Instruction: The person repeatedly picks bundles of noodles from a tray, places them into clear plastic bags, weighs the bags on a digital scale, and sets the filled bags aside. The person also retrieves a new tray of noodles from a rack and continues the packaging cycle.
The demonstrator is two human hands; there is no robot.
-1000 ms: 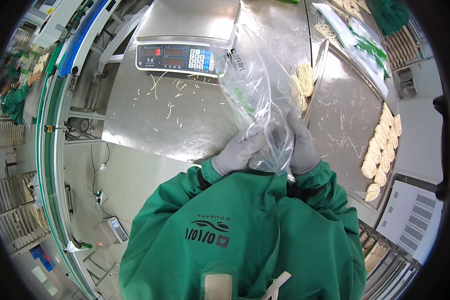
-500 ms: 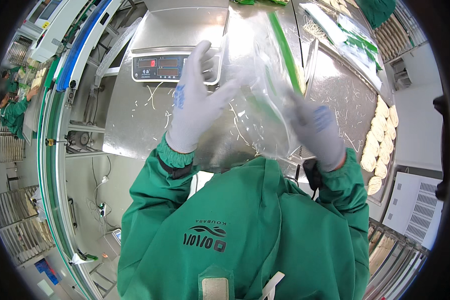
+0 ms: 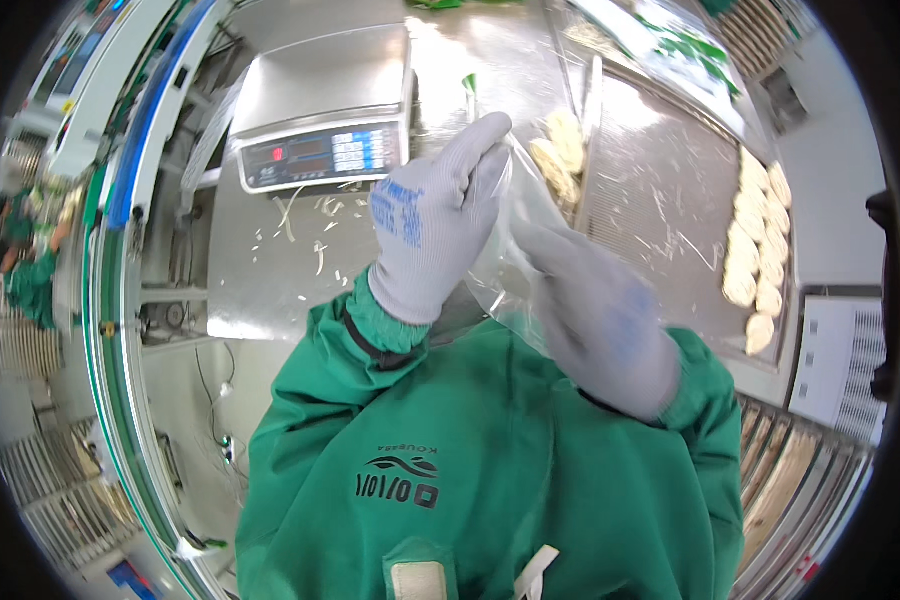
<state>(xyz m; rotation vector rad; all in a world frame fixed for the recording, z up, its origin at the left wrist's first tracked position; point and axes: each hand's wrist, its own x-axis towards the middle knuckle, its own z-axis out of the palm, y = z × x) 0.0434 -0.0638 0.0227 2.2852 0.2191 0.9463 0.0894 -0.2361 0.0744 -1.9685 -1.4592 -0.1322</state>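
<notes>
So, far left, blurred: a co-worker in a green long-sleeved garment (image 3: 32, 288), next to a long pale conveyor frame with a blue strip (image 3: 142, 145) along it. Then a grey steel worktable (image 3: 255, 305). On it, a silver flat-topped weighing scale (image 3: 320, 155), red digit lit, blue-and-white keypad. Thin pale noodle scraps (image 3: 320, 258) scattered just in front of the scale.

Left hand (image 3: 428, 225), in a grey knit glove with blue print, raised over the table: fingers bunched together, pinching the upper edge of a clear thin plastic bag (image 3: 505, 280). Bag hangs between the two hands, above the table's near edge, close to the green smock (image 3: 450, 400). Beyond it, cream-coloured noodle bundles (image 3: 558, 158) lie beside the tray's left edge.

Right hand (image 3: 605, 315), same glove type, motion-blurred, at the bag's right side; fingers partly hidden, can't tell if closed on it.

Further right: grey perforated metal tray (image 3: 645, 160), with cream coiled noodle nests (image 3: 755, 240) packed along its right side. White-and-green plastic packaging (image 3: 685, 50) past its far end. Far right: white slotted panel (image 3: 840, 355).
</notes>
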